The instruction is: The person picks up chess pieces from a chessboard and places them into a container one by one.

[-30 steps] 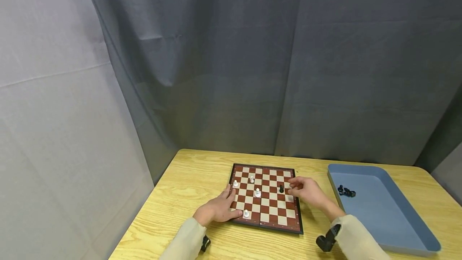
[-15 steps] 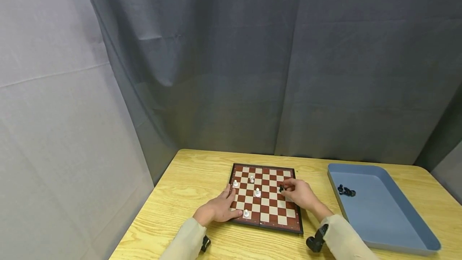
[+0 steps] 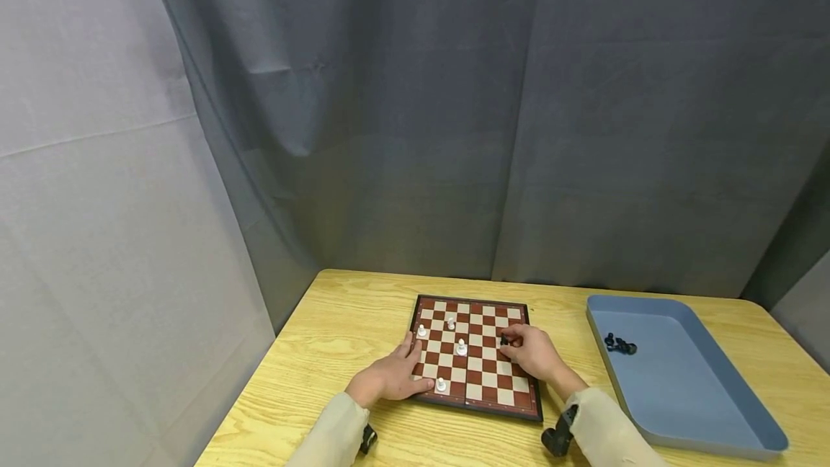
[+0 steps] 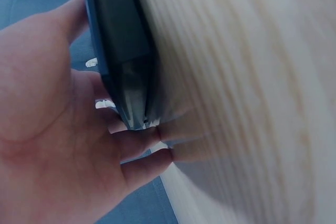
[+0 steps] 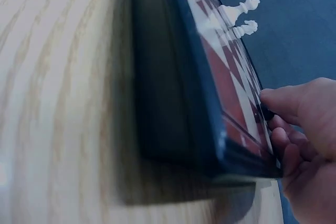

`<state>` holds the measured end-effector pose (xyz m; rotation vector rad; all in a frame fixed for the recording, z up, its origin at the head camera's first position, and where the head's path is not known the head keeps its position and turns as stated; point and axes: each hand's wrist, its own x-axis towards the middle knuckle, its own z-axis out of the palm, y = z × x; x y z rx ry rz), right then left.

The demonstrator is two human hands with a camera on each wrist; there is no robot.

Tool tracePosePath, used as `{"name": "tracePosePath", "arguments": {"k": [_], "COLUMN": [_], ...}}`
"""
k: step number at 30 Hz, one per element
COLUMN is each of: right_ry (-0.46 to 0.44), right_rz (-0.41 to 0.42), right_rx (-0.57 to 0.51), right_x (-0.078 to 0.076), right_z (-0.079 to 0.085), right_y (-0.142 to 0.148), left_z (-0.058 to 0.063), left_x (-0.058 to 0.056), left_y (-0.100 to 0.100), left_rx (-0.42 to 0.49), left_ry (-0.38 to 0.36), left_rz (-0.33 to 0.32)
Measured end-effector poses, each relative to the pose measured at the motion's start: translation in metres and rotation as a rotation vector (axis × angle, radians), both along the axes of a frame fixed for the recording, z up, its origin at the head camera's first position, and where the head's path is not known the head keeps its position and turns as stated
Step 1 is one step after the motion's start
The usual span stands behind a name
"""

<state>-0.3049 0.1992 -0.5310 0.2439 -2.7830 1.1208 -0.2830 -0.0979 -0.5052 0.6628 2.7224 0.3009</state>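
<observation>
A red-and-white chessboard [image 3: 489, 379] with a dark frame lies on the table in the head view. My right hand [image 3: 534, 353] pinches a small black chess piece [image 3: 503, 339] over the board's right half; the right wrist view has the piece [image 5: 266, 112] between thumb and fingers, mostly hidden. With fingers extended, my left hand [image 3: 389, 377] rests against the board's left edge, its thumb near a white pawn [image 3: 441, 385]. Other white pieces stand on the left half: a taller one [image 3: 461, 347], a knight [image 5: 245, 28] and another small piece [image 3: 421, 331].
To the right of the board sits a blue-grey tray [image 3: 687, 395], with several black chess pieces [image 3: 620, 344] clustered toward its left side. The wooden table [image 3: 337, 323] ends at a grey curtain [image 3: 415, 128] behind. A pale cloth [image 3: 117, 236] hangs on the left.
My right hand has moved left from the board's right edge to the standing black piece and taken hold of it. The left hand stays in place.
</observation>
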Motion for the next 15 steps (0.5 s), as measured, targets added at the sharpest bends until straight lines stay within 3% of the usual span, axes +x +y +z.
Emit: {"name": "tracePosePath", "arguments": {"k": [15], "right_ry": [0.054], "right_rz": [-0.001], "right_rx": [0.060], "right_x": [-0.0006], "right_z": [0.0002], "right_y": [-0.0002], "left_z": [-0.0014], "left_x": [-0.0019], "left_y": [-0.0005], "left_rx": [-0.002], "left_ry": [-0.007], "left_rz": [0.001]}}
